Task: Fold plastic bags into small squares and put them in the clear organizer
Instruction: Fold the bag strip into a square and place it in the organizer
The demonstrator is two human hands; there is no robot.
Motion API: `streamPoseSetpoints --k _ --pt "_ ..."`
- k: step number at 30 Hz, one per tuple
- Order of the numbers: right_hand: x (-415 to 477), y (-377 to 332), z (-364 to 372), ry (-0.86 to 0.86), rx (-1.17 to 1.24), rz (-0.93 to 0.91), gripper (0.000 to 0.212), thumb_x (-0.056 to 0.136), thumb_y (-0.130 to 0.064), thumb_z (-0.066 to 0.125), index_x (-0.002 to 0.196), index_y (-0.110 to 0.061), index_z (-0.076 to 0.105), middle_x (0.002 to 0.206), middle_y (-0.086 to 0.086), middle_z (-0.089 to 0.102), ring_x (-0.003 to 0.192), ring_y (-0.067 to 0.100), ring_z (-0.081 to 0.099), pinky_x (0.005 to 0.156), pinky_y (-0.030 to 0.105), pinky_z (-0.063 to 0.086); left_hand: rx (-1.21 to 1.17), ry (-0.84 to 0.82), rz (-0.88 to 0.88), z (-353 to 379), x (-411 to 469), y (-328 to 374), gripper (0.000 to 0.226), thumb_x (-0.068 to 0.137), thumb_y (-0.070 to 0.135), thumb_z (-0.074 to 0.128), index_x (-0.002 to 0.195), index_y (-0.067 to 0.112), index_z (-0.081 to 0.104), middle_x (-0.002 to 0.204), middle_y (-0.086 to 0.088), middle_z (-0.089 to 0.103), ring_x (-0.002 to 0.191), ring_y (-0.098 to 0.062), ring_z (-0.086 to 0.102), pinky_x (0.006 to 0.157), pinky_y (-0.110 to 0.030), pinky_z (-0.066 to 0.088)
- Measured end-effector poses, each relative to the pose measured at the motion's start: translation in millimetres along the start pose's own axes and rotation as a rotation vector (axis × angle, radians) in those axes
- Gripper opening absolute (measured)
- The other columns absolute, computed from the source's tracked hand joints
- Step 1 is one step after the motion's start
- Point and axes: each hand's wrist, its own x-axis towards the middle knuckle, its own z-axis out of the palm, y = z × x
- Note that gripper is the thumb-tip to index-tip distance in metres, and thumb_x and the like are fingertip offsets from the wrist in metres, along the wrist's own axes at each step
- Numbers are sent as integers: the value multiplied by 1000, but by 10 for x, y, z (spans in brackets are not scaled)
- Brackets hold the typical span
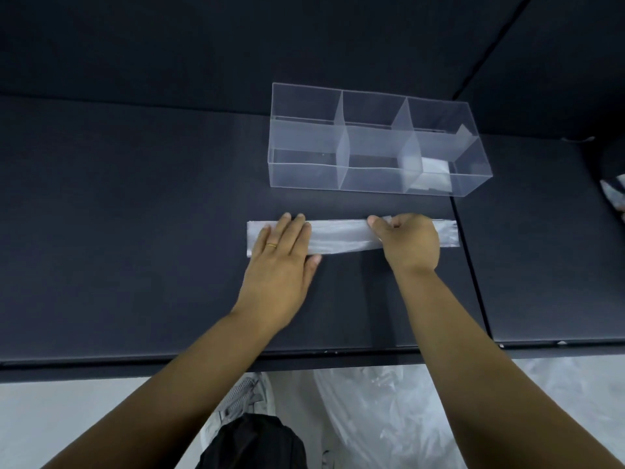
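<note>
Plastic bag (341, 235): folded lengthwise into a long narrow strip, lying flat on the table (135, 231) just in front of the clear organizer (304, 170), apart from it.
Head view, left hand (282, 247): flat on the strip's left part, fingers (294, 228) straight and close together, pressing it down; a ring (271, 245) on one finger.
Head view, right hand (411, 243): on the strip's right part, fingers curled, apparently pinching the strip's far edge; the exact grip is partly hidden.
Organizer contents: folded pieces (434, 174) show in the near right compartment of six.
Done, as I judge it: at least one bag is stored, and this one is narrowed to a strip.
Left to do: fold the strip end over end into a small square, then drop it in a compartment.
Floor: loose plastic (389, 411) below the table edge, probably more bags waiting.
</note>
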Motion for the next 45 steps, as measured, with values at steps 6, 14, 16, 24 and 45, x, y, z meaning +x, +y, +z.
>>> streamPoseSetpoints --k 6,14,16,24,45 --pt "-28 -29 36 97 -7 42 30 85 -35 66 80 -7 60 73 4 55 66 23 51 51 24 32 194 -97 -49 156 -11 -87 76 90 59 -3 152 15 -7 161 0 -10 147 -17 -16 118 -41 -13" --pt "-618 15 320 -311 -299 -780 53 102 -34 37 150 -15 27 159 2 20 148 14 11 121 37 7 199 -112 -17 182 -14 -125 73 88 57 -9 148 16 -19 156 -1 -25 143 -19 -26 116 -40 -19" --pt "-533 212 257 -326 -479 -716 67 98 -53 18 154 -20 5 161 -5 -5 146 8 -12 119 32 -12 203 -103 -18 188 -12 -136 74 89 59 -5 148 16 -19 156 0 -24 144 -19 -25 117 -42 -16" --pt "21 888 -528 -197 -584 -425 70 98 -51 26 154 -15 6 162 -1 -1 149 13 -4 119 31 -6 233 -75 -5 199 -16 -139 79 87 64 -13 149 14 -18 155 0 -24 145 -19 -20 119 -43 -10" --pt "-4 848 -1215 -440 257 -14 15 87 -5 67 99 -10 60 62 -4 62 56 6 53 50 14 44 154 -161 240 -104 141 -296 87 86 70 5 153 16 12 160 3 -2 147 -12 -13 118 -36 -13"
